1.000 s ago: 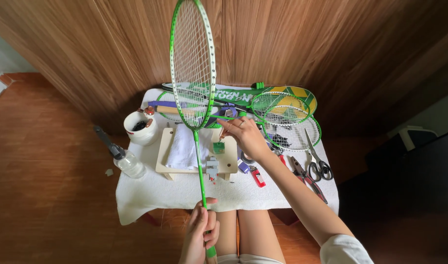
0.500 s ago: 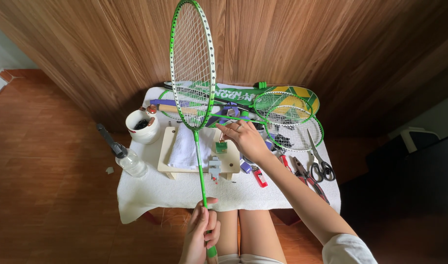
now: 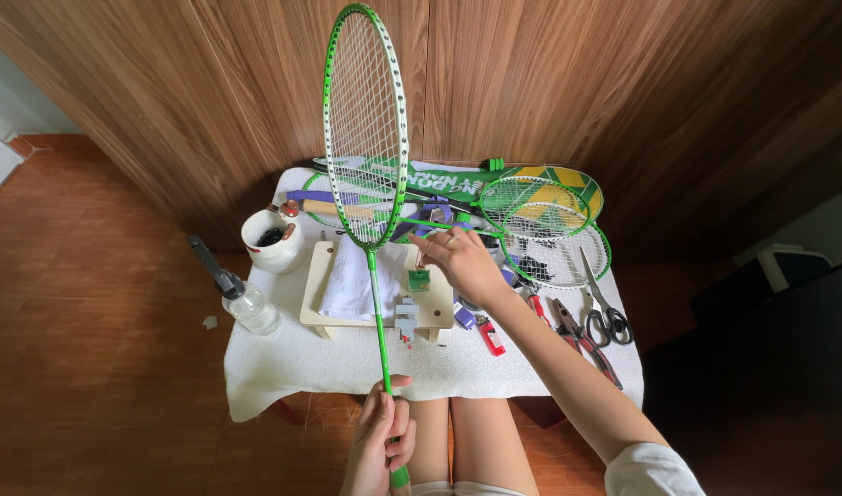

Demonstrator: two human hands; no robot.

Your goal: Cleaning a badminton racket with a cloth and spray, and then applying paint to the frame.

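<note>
Green racket (image 3: 366, 138) stands upright in the centre of the frame, head at the top edge against the wood wall, shaft (image 3: 377, 312) running down to the bottom centre.

Head view, the only one we have: our left hand (image 3: 380, 445) sits at bottom centre, grip wrapped narrow around the racket handle, thumb up along it. Our right hand (image 3: 462, 262) is stretched out to mid-frame over the counter (image 3: 348, 367), arm coming in from lower right, fingers loosely spread, grip holding nothing that we can see; fingertips near a small green block (image 3: 418, 280) on the wooden stand (image 3: 315, 294).

Progress, as we judge it: strings look whole and the racket is only being held up, so the work on it seems barely under way; tools lie unused. Scissors (image 3: 605, 312) and pliers (image 3: 577, 335) right of centre, red lighter (image 3: 490, 335) near the middle, white cup (image 3: 274, 243) and clear bottle (image 3: 242, 298) at left, spare rackets (image 3: 531, 207) behind.
</note>
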